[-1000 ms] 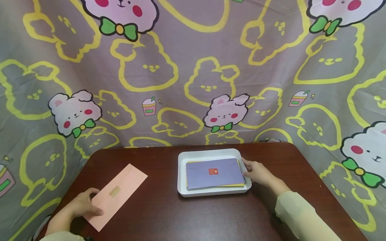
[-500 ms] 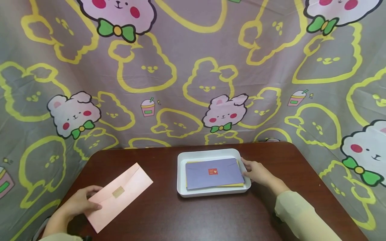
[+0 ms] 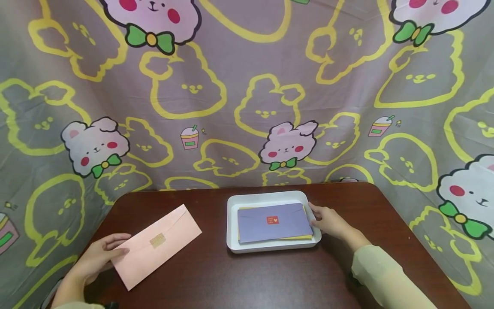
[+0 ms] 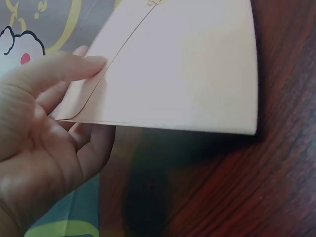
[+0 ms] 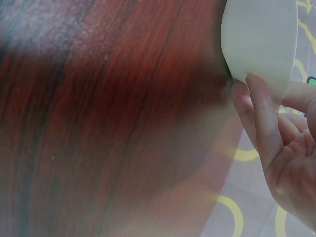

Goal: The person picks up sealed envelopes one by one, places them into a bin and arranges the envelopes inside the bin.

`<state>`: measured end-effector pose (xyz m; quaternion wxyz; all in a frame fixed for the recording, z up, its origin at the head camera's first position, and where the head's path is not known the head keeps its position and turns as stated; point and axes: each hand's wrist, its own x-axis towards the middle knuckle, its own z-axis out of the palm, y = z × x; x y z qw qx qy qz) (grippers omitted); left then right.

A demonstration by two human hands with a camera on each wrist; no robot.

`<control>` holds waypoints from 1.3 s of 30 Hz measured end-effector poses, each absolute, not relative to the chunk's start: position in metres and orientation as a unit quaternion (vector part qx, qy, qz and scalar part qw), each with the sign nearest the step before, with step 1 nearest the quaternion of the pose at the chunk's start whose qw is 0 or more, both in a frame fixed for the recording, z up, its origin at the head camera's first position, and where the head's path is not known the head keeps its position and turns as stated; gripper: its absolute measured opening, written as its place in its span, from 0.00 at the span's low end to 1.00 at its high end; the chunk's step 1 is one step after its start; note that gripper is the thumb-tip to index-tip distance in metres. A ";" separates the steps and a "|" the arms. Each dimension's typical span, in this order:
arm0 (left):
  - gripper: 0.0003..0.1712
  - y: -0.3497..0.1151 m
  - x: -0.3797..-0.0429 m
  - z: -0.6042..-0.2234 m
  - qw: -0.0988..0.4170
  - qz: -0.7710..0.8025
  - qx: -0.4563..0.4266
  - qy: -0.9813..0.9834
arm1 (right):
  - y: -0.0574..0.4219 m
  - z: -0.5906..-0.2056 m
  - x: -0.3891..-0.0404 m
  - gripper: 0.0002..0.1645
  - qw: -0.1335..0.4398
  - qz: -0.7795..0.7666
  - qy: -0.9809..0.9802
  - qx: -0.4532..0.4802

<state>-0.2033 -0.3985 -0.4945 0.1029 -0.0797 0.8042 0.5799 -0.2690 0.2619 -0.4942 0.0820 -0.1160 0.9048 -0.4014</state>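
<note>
A pink envelope (image 3: 162,246) with a gold sticker is pinched at its left end by my left hand (image 3: 96,259). In the left wrist view the thumb lies on the envelope's flap side (image 4: 173,74), with the other fingers behind it. The envelope's near edge is raised above the table there. My right hand (image 3: 333,223) grips the right end of a white tray (image 3: 233,225); in the right wrist view its fingers press the tray's outer wall (image 5: 259,44). Inside the tray lies a purple envelope (image 3: 254,229) with a red sticker, on top of a yellow envelope (image 3: 306,237).
The dark red-brown wooden table (image 3: 216,279) has rounded far corners. Behind it and along both sides hangs a grey cloth (image 3: 231,107) printed with rabbits and yellow outlines. The tray stands right of the table's middle.
My left hand has lifted the pink envelope and shifted it rightward and away from me, turning it flatter across the view. The right hand and the tray have stayed put.
</note>
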 end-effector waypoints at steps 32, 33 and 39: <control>0.14 -0.347 -0.205 -0.495 0.006 0.806 -0.026 0.591 | 0.260 -0.494 -0.267 0.41 0.075 -0.394 0.910 -0.107; 0.14 -0.342 -0.206 -0.493 0.010 0.804 -0.031 0.593 | 0.260 -0.494 -0.267 0.41 0.075 -0.394 0.909 -0.110; 0.13 -0.315 -0.210 -0.485 0.022 0.796 -0.073 0.601 | 0.260 -0.494 -0.266 0.41 0.074 -0.396 0.908 -0.114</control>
